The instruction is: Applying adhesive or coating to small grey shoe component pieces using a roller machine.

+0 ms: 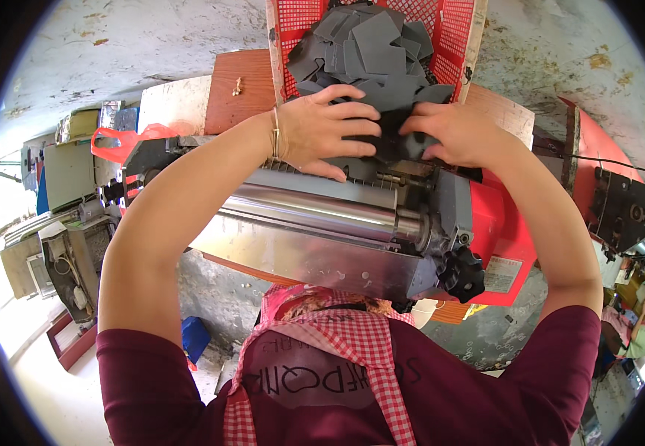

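Observation:
My left hand (326, 128) and my right hand (452, 134) rest on a bunch of dark grey flat pieces (389, 145) at the far side of a roller machine (322, 223). Both hands have their fingers curled over these pieces, close together. Just beyond them stands a red plastic basket (449, 30) piled with several more grey pieces (371, 48). A shiny steel roller (315, 208) runs across the machine right under my wrists. A thin bracelet sits on my left wrist.
The machine has a red housing (497, 230) and a black knob (462, 273) on its right end. A wooden board (237, 89) lies behind it. An orange plastic bag (125, 141) and old equipment (70, 245) sit at left. Another person (631, 327) is at lower right.

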`<state>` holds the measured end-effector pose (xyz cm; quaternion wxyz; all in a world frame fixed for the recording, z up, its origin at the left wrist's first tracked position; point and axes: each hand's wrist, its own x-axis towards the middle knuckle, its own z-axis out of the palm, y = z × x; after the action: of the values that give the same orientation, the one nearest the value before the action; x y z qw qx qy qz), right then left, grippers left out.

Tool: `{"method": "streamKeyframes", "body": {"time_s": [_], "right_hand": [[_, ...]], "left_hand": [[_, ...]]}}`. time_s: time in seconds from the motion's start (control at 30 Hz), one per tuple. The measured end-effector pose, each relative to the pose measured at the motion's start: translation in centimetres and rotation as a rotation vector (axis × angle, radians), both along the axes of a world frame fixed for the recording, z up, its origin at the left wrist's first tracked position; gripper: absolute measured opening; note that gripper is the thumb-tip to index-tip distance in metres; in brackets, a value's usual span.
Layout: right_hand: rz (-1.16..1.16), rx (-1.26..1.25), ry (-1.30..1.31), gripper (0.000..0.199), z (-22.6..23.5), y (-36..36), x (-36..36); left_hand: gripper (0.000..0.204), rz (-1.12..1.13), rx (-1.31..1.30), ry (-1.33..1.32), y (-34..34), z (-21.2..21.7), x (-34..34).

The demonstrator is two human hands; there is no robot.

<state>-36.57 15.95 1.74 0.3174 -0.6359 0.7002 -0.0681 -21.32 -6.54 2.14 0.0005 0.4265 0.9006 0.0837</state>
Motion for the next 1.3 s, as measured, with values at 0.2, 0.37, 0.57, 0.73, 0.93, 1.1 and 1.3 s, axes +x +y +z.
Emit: {"method": "streamKeyframes", "body": {"time_s": [0.2, 0.37, 0.57, 0.73, 0.93, 1.1, 1.3], "right_hand": [[0.082, -0.165, 0.254, 0.057, -2.2, -1.0, -0.3], [-0.099, -0.384, 0.500, 0.046, -3.4, -2.3, 0.0], [-0.103, -0.482, 0.562, 0.035, -2.5, -1.6, -1.2], [-0.575, -0.808, 0.419, 0.034, -1.6, -0.1, -3.6], [-1.049, -0.414, -0.563, 0.046, -3.3, 0.7, -4.0], [-0.986, -0.002, -0.755, 0.026, -4.4, 0.9, -4.0], [-0.914, -0.163, -0.535, 0.015, -6.4, 1.1, -4.5]], "left_hand": [[0.045, 0.121, 0.071, -0.323, -0.5, -1.0, 0.4], [0.039, 0.254, 0.161, -0.358, -0.1, -2.3, 1.0], [0.029, 0.507, 0.259, -0.075, 0.5, -2.1, -1.3], [0.055, 0.491, 0.217, 0.176, 0.5, -1.5, -1.6], [0.072, 0.128, -0.084, 0.295, 2.2, -1.8, -1.3], [0.061, 0.192, -0.190, -0.008, 2.9, -1.8, -2.5], [0.065, 0.322, -0.383, 0.026, 1.8, -1.6, -2.8]]}}
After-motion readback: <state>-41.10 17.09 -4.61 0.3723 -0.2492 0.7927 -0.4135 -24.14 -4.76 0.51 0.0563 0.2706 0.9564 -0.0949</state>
